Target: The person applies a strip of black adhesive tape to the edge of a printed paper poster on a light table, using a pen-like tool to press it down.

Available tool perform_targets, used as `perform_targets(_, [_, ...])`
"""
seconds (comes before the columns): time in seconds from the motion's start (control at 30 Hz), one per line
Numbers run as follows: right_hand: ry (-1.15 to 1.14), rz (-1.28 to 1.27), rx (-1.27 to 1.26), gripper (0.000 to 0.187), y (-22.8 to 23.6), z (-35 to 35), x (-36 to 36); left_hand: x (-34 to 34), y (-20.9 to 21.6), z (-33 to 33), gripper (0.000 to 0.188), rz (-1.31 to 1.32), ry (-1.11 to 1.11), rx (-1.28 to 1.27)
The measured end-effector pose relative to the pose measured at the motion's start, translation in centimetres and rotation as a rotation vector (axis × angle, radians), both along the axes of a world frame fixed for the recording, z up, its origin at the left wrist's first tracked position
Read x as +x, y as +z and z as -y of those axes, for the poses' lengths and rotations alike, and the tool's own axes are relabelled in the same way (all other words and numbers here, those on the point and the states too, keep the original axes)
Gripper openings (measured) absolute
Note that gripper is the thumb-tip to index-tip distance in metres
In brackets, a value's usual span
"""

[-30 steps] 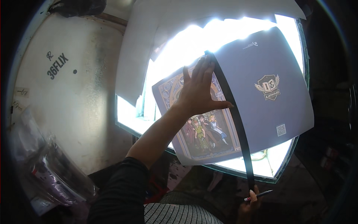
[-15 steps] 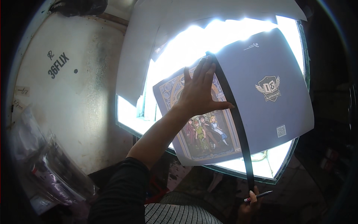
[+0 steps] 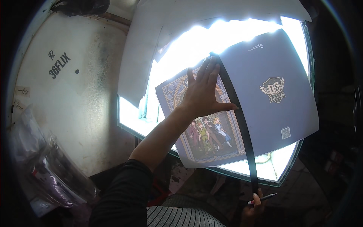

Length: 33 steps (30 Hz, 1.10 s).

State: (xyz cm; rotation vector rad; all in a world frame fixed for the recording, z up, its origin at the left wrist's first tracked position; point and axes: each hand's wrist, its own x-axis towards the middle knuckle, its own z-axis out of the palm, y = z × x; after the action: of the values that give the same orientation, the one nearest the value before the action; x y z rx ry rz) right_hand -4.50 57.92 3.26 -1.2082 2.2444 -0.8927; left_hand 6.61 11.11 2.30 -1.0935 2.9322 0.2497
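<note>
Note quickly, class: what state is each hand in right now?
Left hand: open, spread on the printed sheet.
Right hand: closed, holding the pen at the lower end of the black strip.

On the printed sheet stand a winged shield emblem with mirrored-looking lettering, a square code and a tiny logo; the pale tabletop bears bold black lettering below a scrawled mark; two small labels carry handwriting.
</note>
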Motion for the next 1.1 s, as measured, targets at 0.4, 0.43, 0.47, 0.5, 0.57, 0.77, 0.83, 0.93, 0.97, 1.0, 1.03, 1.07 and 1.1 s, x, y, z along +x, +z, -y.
perform_targets(0.4, [-0.025, -0.010, -0.003, 0.037, 0.2, 0.3, 0.6, 0.2, 0.1, -0.2, 0.132, -0.032, -0.018, -0.025])
perform_targets(0.43, [-0.032, -0.012, 0.007, 0.037, 0.4, 0.4, 0.6, -0.1, 0.0, -0.4, 0.130, -0.062, -0.038, -0.036])
perform_targets(0.47, [-0.030, -0.071, 0.007, 0.036, 0.2, 0.7, 0.6, -0.2, 0.0, -0.3, 0.130, -0.065, -0.048, -0.023])
perform_targets(0.5, [-0.039, -0.138, 0.037, 0.036, 1.0, 0.9, 0.5, -0.7, 0.2, -0.3, 0.129, -0.068, -0.028, 0.025])
perform_targets(0.57, [0.026, -0.136, -0.006, 0.033, 1.4, 1.9, 0.0, -0.4, 0.4, 0.0, 0.130, -0.160, -0.036, 0.025])
perform_targets(0.77, [0.069, -0.066, -0.025, 0.040, 1.2, 3.0, -0.9, -1.3, 2.0, -0.5, 0.127, -0.252, -0.086, 0.044])
perform_targets(0.83, [0.048, -0.078, -0.079, 0.048, 0.9, 3.2, -1.0, -1.0, 1.6, 0.2, 0.133, -0.158, -0.152, 0.083])
perform_targets(0.93, [0.047, -0.071, -0.084, 0.051, 1.1, 3.2, -1.1, -1.3, 1.5, 0.2, 0.130, -0.183, -0.166, 0.090])
perform_targets(0.97, [0.048, -0.075, -0.099, 0.052, 1.0, 3.2, -1.0, -1.3, 1.5, 0.2, 0.130, -0.183, -0.167, 0.089])
perform_targets(1.0, [0.048, -0.076, -0.099, 0.052, 0.9, 3.1, -1.0, -1.3, 1.4, 0.2, 0.131, -0.178, -0.172, 0.078])
perform_targets(1.03, [0.051, -0.067, -0.099, 0.052, 0.8, 2.9, -1.0, -1.3, 1.3, 0.1, 0.131, -0.172, -0.177, 0.066])
perform_targets(1.07, [0.054, -0.058, -0.099, 0.053, 0.7, 2.8, -1.0, -1.4, 1.2, 0.1, 0.131, -0.172, -0.176, 0.066])
perform_targets(1.1, [0.054, -0.056, -0.100, 0.053, 0.8, 2.8, -1.0, -1.3, 1.3, 0.2, 0.131, -0.178, -0.175, 0.073])
